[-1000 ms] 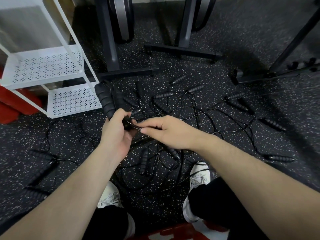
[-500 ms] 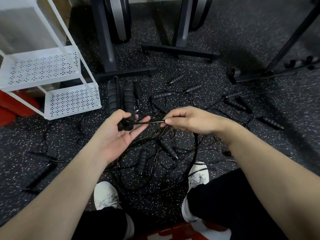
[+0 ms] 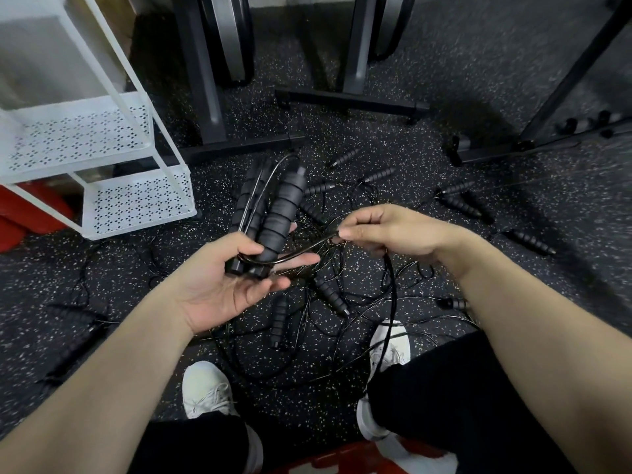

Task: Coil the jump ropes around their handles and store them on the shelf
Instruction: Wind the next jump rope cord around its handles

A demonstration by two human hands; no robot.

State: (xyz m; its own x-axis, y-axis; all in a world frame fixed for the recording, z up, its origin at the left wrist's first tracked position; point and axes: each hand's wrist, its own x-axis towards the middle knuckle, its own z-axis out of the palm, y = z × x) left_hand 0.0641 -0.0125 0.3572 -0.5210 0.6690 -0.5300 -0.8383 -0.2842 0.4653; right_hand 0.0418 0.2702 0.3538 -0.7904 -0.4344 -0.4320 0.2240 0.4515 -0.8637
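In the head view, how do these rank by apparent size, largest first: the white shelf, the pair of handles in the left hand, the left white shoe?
1. white shelf, by far the largest.
2. pair of handles held in the left hand.
3. left white shoe.
The last two look similar, and their distances from the camera differ, so that order is unsure.

- Shelf (image 3: 102,145): both tiers lie open toward the hands, with only its white posts (image 3: 136,97) standing at the corners.
- Loose ropes (image 3: 342,302) and handles (image 3: 458,203) litter the floor between.
- Black stands (image 3: 212,97) crowd behind.
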